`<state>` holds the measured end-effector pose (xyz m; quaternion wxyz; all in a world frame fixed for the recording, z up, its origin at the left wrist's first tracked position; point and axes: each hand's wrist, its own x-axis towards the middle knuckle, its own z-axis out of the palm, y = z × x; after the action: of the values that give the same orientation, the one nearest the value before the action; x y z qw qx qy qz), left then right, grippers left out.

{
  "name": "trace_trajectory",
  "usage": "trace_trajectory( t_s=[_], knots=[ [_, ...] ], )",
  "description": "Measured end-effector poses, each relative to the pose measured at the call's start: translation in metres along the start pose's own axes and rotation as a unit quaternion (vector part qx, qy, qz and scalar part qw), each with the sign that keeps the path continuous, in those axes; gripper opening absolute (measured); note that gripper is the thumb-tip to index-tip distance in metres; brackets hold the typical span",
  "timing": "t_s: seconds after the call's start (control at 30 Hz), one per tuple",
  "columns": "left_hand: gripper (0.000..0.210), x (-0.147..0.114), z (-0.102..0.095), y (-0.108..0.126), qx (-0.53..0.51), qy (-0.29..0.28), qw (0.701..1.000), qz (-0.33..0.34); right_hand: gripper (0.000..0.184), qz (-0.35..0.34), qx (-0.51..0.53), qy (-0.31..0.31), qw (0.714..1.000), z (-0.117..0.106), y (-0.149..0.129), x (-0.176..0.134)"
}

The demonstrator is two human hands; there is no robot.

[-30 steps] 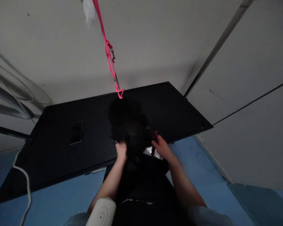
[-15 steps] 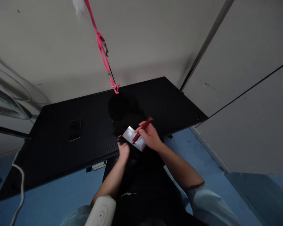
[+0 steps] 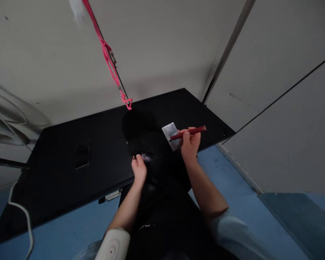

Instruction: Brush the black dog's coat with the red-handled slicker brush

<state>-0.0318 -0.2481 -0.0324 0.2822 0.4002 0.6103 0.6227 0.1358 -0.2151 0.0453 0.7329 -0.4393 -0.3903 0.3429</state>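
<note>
A black fluffy animal, apparently a dog, is on the black table; its outline merges with the dark surface and my dark clothing. My right hand is closed around the red handle of a slicker brush. The brush's silver rectangular head lies over the right side of the dark fur; I cannot tell whether it touches. My left hand is closed on black fur near the table's front edge. A small pale-pink patch shows beside its fingertips. What exactly lies inside that grip is mostly hidden.
A pink leash hangs down to the animal's far end. A dark phone-like slab lies on the table's left part. A white cable hangs at the lower left. Walls stand behind and to the right, and a white device is by my left forearm.
My right hand has moved the brush right and away from my left hand, turning the handle nearly level. My left fingers now show closed on the fur. The view has shifted slightly.
</note>
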Motion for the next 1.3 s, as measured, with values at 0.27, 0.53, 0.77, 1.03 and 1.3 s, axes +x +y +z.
trace_trajectory(
  t_s=[0.27, 0.53, 0.77, 1.03, 1.3],
  knots=[
    [0.032, 0.003, 0.005, -0.007, 0.017, -0.031, 0.999, 0.012, 0.022, 0.059, -0.044, -0.090, 0.993, 0.003, 0.002, -0.004],
    [0.027, -0.005, 0.013, -0.017, -0.017, -0.018, 0.999, 0.021, 0.020, 0.103, -0.075, -0.180, 0.975, 0.008, -0.003, 0.008],
    [0.029, -0.015, 0.024, -0.017, -0.082, 0.013, 0.996, -0.012, 0.019, 0.103, -0.125, -0.250, 0.955, 0.023, -0.006, 0.029],
    [0.033, -0.017, 0.036, -0.017, -0.095, 0.010, 0.995, -0.033, 0.018, 0.072, -0.202, -0.334, 0.918, 0.044, -0.002, 0.046],
    [0.041, -0.020, 0.043, -0.014, -0.080, 0.027, 0.996, -0.028, 0.019, -0.016, -0.282, -0.289, 0.915, 0.062, -0.020, 0.067]
  ],
)
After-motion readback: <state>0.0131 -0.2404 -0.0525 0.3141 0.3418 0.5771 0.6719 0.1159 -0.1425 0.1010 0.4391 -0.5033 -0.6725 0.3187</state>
